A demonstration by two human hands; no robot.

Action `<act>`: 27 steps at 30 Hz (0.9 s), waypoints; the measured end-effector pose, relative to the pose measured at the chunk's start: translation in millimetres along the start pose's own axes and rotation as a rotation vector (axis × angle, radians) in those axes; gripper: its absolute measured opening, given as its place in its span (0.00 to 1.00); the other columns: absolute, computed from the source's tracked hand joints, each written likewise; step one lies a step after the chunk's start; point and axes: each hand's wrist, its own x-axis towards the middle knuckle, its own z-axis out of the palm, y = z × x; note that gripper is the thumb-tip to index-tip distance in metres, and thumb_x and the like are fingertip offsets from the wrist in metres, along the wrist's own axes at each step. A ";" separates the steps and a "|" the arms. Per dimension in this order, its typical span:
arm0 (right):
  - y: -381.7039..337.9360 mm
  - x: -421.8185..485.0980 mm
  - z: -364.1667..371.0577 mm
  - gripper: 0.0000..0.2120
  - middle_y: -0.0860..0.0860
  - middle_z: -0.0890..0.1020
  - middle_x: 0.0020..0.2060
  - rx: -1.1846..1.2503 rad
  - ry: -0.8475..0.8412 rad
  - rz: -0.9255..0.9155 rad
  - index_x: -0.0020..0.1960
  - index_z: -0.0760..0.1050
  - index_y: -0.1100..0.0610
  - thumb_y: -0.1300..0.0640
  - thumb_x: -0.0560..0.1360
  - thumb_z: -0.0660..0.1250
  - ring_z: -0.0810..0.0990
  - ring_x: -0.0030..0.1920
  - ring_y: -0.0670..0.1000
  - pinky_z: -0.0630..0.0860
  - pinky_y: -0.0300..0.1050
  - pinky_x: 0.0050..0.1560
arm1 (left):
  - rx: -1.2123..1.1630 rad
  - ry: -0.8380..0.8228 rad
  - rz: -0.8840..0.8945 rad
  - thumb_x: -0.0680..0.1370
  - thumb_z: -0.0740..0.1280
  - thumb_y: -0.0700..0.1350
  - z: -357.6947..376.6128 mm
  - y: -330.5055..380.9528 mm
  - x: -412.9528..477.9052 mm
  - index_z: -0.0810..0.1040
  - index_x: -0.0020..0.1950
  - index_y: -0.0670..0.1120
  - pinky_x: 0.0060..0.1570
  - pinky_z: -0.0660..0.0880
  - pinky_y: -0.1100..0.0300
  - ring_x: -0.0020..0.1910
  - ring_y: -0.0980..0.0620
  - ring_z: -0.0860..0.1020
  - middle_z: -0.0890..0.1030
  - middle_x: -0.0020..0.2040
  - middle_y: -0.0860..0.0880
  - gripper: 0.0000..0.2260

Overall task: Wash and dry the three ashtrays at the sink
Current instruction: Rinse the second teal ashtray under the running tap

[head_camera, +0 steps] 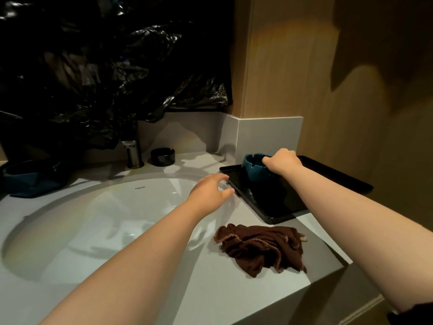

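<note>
A: Head cam: our right hand [282,161] grips the teal ashtray [254,166] by its rim, on the black tray [276,207] right of the sink [98,219].

B: Left hand [209,191] is spread open, holding nothing, over the basin edge. Black ashtray [162,156] sits by the faucet [134,153]; brown cloth [261,248] lies on the counter.

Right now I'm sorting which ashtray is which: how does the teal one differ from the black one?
The teal ashtray sits on the black tray, gripped by the right hand; the black ashtray stands untouched on the counter by the faucet. Teal looks taller and rounder, black lower. Both are upright with notched rims.
</note>
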 end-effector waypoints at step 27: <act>-176.9 -163.8 184.8 0.19 0.55 0.74 0.64 0.046 -0.160 -0.752 0.66 0.72 0.58 0.55 0.76 0.63 0.72 0.64 0.55 0.70 0.46 0.60 | -0.863 0.802 -1.019 0.77 0.66 0.57 -244.9 -208.7 -84.9 0.63 0.71 0.40 0.52 0.80 0.50 0.55 0.39 0.78 0.73 0.60 0.41 0.30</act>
